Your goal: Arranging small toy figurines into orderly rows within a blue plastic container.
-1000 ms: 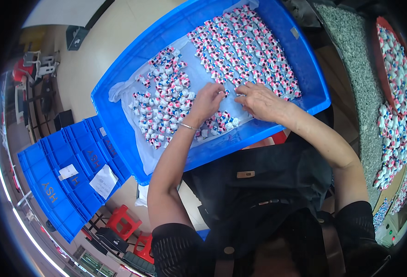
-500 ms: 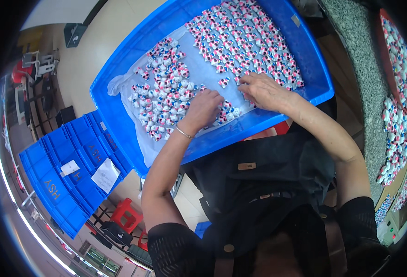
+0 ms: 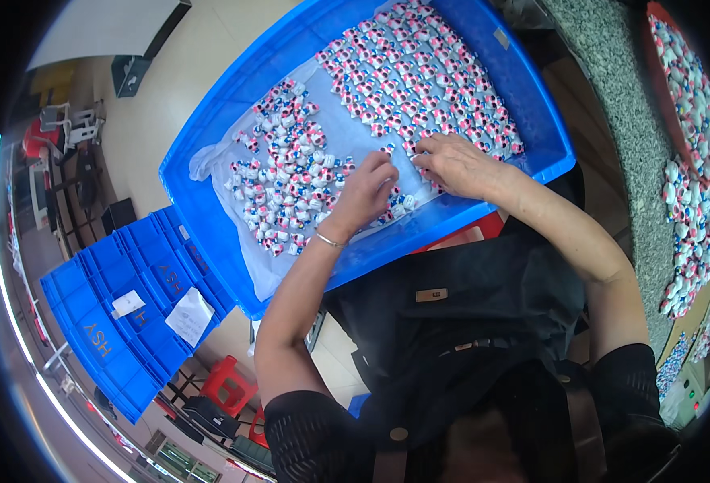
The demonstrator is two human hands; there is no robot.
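Note:
A blue plastic tub [image 3: 210, 105] lined with a pale sheet [image 3: 343, 121] holds many small pink, white and blue figurines. On its right side they lie in close, orderly rows [image 3: 419, 72]; on its left they form a loose heap [image 3: 290, 169]. My left hand [image 3: 368, 191] is over the heap's right edge, fingers curled together; whatever they hold is hidden. One figurine [image 3: 387, 149] shows just beyond its fingertips. My right hand [image 3: 455, 165] rests at the near left end of the rows, fingers bent and drawn together. Its fingertips hide what they touch.
Stacked blue crates [image 3: 113, 298] with papers on them stand at the left. To the right runs a speckled stone counter edge [image 3: 612, 97], with more figurines piled in a red container [image 3: 685, 88] beside it. A red stool [image 3: 230, 385] stands at lower left.
My left hand has moved a little right, toward the right hand, its fingers curling tighter. My right hand stays nearly in place. The whole view has shifted slightly.

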